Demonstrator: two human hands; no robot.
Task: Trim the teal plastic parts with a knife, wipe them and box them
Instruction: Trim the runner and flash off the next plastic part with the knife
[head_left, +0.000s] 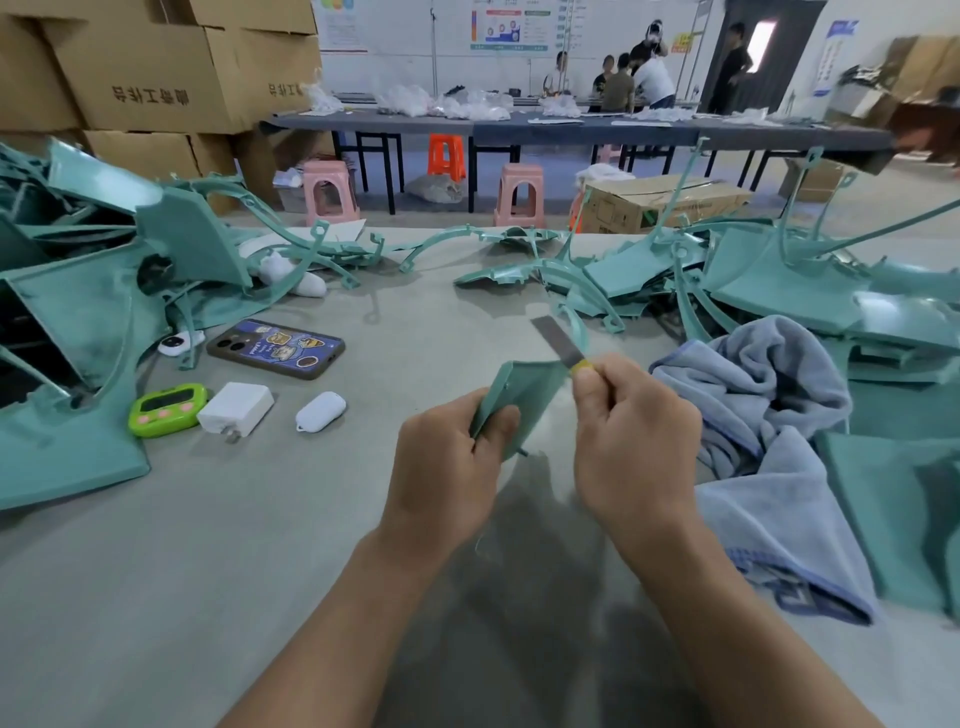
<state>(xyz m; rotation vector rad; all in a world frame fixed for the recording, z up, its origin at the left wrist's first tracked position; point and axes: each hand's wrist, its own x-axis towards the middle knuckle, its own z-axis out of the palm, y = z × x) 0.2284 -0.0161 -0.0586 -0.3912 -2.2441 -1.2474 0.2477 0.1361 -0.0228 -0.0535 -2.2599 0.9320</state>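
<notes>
Left hand (447, 457) holds a teal part (524, 395) above the desk (311, 545), grip closed on its lower edge. Right hand (631, 441) pinches the knife (558, 340) — blade at the part's upper corner. Advise shallow strokes directed away from the holding fingers — judgement only.

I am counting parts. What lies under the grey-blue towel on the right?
The towel rests on the grey table, its far edge against teal parts. Whatever lies beneath its bunched folds is covered.
</notes>
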